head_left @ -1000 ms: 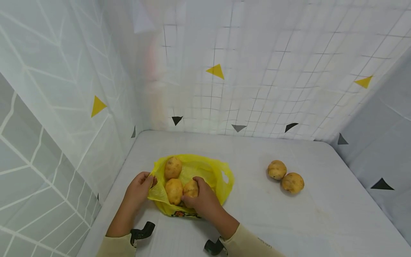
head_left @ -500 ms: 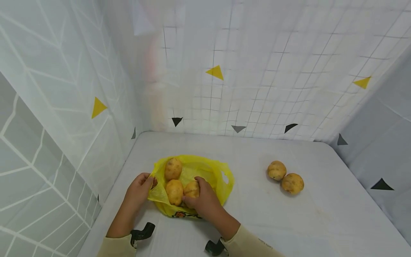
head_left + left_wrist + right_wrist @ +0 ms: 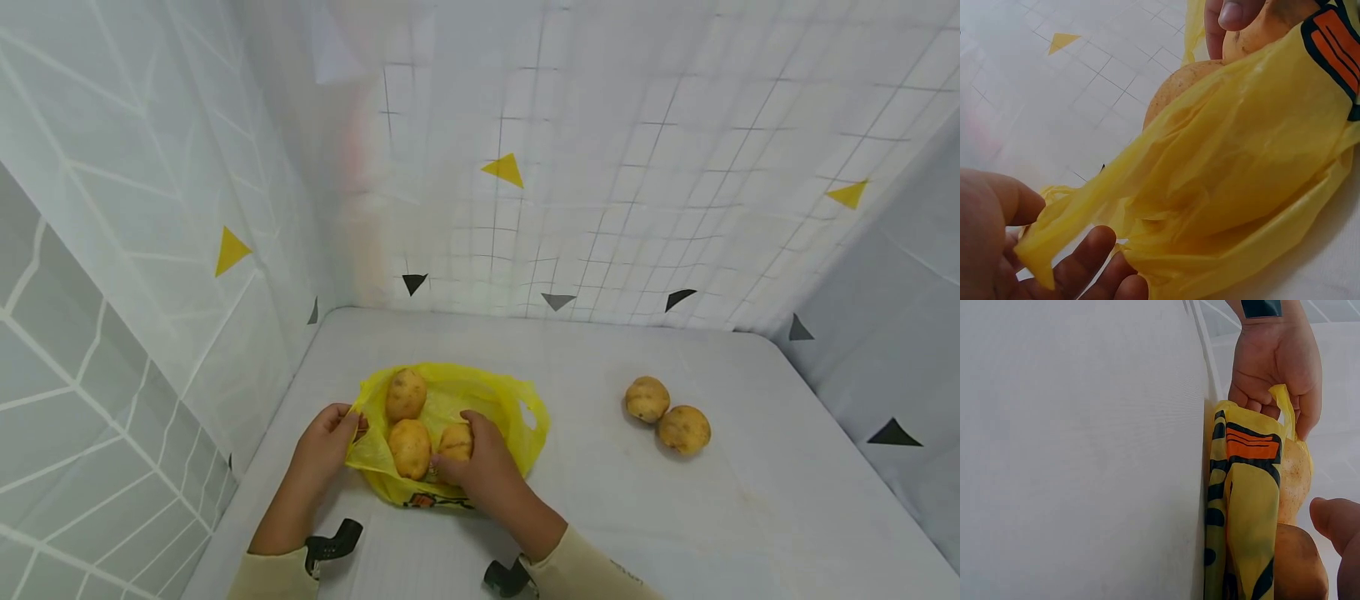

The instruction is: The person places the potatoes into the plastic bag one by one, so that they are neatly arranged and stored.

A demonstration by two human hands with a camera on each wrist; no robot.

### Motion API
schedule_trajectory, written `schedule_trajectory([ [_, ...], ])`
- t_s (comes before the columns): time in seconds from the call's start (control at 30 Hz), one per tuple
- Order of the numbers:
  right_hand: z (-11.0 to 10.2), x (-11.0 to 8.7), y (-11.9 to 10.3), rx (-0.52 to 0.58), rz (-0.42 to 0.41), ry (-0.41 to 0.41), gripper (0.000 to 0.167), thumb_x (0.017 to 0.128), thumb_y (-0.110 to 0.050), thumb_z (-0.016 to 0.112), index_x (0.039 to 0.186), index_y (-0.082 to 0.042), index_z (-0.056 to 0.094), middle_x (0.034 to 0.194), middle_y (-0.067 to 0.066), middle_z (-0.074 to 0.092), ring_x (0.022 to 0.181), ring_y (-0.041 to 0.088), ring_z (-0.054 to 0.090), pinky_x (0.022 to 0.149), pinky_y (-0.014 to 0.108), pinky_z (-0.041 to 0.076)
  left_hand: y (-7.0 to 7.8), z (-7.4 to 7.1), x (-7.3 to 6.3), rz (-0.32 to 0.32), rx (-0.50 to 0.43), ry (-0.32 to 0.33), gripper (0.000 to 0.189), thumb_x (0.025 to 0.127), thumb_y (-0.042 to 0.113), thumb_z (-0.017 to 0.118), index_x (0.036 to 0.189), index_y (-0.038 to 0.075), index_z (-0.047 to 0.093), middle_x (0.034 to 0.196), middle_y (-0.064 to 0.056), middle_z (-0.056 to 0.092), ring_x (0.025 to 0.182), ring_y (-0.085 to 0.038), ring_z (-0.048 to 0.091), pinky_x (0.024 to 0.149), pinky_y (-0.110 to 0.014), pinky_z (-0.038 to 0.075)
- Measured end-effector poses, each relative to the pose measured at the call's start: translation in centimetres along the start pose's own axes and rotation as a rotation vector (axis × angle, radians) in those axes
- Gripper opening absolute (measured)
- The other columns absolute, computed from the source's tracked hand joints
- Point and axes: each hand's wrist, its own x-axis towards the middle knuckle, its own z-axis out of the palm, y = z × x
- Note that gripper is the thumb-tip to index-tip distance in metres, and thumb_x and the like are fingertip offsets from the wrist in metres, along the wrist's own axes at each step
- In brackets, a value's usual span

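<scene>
A yellow plastic bag (image 3: 472,392) lies with its mouth spread wide. My left hand (image 3: 324,442) pinches the bag's left rim; in the left wrist view a fold of plastic runs between thumb and fingers. Two potatoes, one far (image 3: 406,394) and one nearer (image 3: 410,448), sit inside on the left. My right hand (image 3: 487,467) reaches into the mouth from the right, thumb and index finger around a third potato (image 3: 455,442). Its other fingers are hidden. The right wrist view shows the right thumb (image 3: 1335,519) beside the bag's potatoes.
Two more potatoes, one at the back (image 3: 647,399) and one closer (image 3: 684,430), lie side by side on the white-covered table (image 3: 600,517) to the right. Sheet walls (image 3: 637,167) stand behind and on both sides. Dark devices (image 3: 333,539) are strapped at both wrists.
My right hand has shifted slightly to the right, and the potato between its thumb and finger has moved with it, widening the gap to the potato beside it. The left hand stays put.
</scene>
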Motion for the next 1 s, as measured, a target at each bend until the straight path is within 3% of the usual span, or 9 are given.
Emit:
schedule_trajectory([
  [0.43, -0.9, -0.4, 0.1, -0.033, -0.009, 0.04, 0.085, 0.09, -0.046, 0.081, 0.157, -0.017, 0.038, 0.149, 0.009, 0.049, 0.115, 0.025, 0.058, 0.095, 0.047, 0.056, 0.1, 0.0, 0.0, 0.01, 0.007, 0.004, 0.034, 0.111, 0.037, 0.047, 0.126, 0.01, 0.061, 0.126, -0.01, 0.069, 0.119, -0.025, 0.066, 0.101, -0.038, 0.054],
  [1.0, -2.2, -1.0, -0.7, -0.016, -0.013, 0.103, 0.088, 0.088, -0.051, 0.081, 0.158, -0.018, 0.039, 0.163, 0.007, 0.04, 0.148, 0.031, 0.043, 0.118, 0.059, 0.04, 0.3, 0.0, -0.2, 0.003, 0.013, 0.001, 0.036, 0.111, 0.038, 0.047, 0.128, 0.009, 0.061, 0.127, -0.011, 0.068, 0.12, -0.027, 0.065, 0.1, -0.038, 0.053],
])
